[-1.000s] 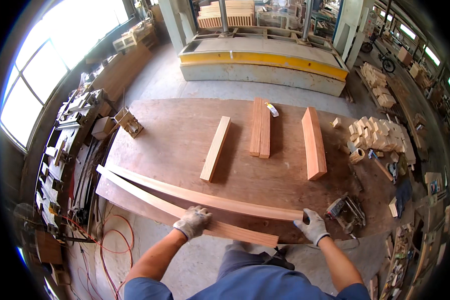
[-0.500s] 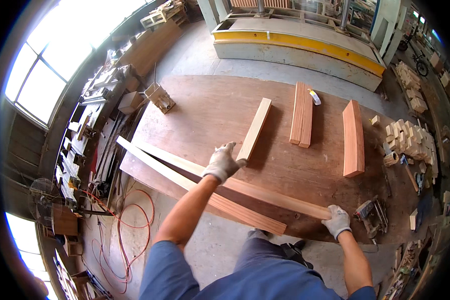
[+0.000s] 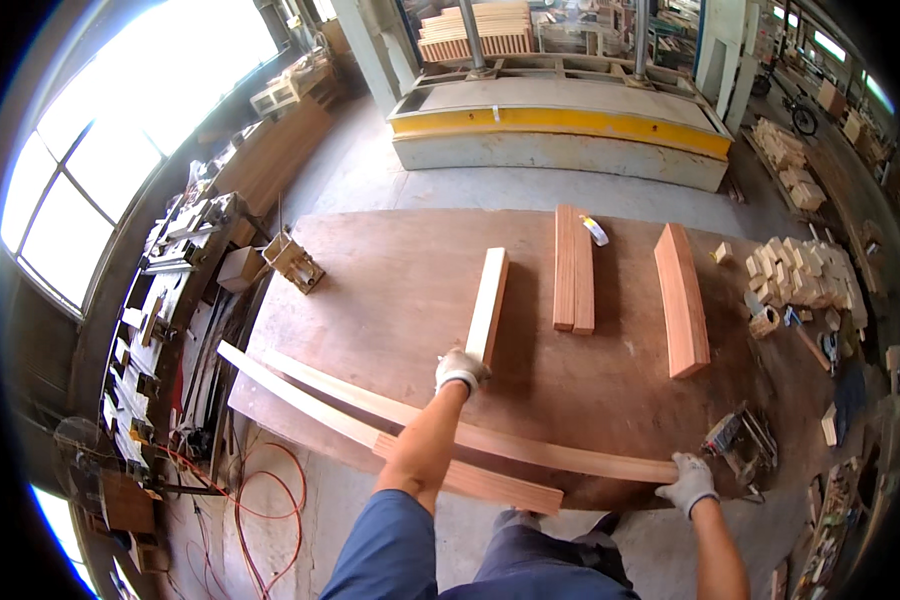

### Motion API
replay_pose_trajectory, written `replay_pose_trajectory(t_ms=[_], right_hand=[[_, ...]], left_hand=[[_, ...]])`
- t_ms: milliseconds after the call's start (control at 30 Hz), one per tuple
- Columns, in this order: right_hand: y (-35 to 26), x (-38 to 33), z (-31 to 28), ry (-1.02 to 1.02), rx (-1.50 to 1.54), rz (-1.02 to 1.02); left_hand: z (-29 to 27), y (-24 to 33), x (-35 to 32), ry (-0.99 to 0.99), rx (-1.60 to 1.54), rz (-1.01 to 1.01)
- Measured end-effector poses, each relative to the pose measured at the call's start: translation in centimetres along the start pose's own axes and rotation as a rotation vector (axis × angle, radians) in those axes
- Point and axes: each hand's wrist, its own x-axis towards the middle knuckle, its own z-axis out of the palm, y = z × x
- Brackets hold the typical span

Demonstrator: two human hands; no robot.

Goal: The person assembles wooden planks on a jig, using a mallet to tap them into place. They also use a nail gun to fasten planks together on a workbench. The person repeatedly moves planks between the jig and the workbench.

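- Our left hand in a whitish work glove [image 3: 462, 370] appears to grasp the near end of a short, pale, straight wooden block [image 3: 489, 300], which lies at the middle of the brown plywood surface [image 3: 390, 290].
- Our right hand in a matching glove [image 3: 688, 484] grips the right end of a long, slim, pinkish wooden board [image 3: 570, 458], near the near edge; we judge this steadies it.
- A second long, pale-to-reddish wooden strip [image 3: 310, 400] runs along the near edge, untouched, its left end passing beyond the left edge.
- Toward the far edge, two reddish wooden bars [image 3: 575, 280] lie side by side, and right of them one thick, reddish wooden beam [image 3: 682, 305], perhaps spaced to leave working room.
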Motion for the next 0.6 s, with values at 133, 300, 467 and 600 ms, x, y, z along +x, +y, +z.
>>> replay_pose_trajectory(t_ms=[133,300,467,600], right_hand=[[-2.0,0.9,-2.7,0.184,0.270,-0.107],[-7.1,3.3,-8.3,0.003,0.956,-0.176],[-7.3,2.1,-13.6,-0.268,1.073,-0.268],[-3.2,-0.9,-11.4,-0.072,1.052,-0.239]], left_hand=[[2.8,1.7,-3.7,-0.374,-1.083,0.089],[6.3,6.4,-18.7,-0.728,-1.500,0.274],[13.3,10.6,-32.3,-0.688,-1.479,0.513],[17.5,11.0,-36.2,-0.549,-1.125,0.503]])
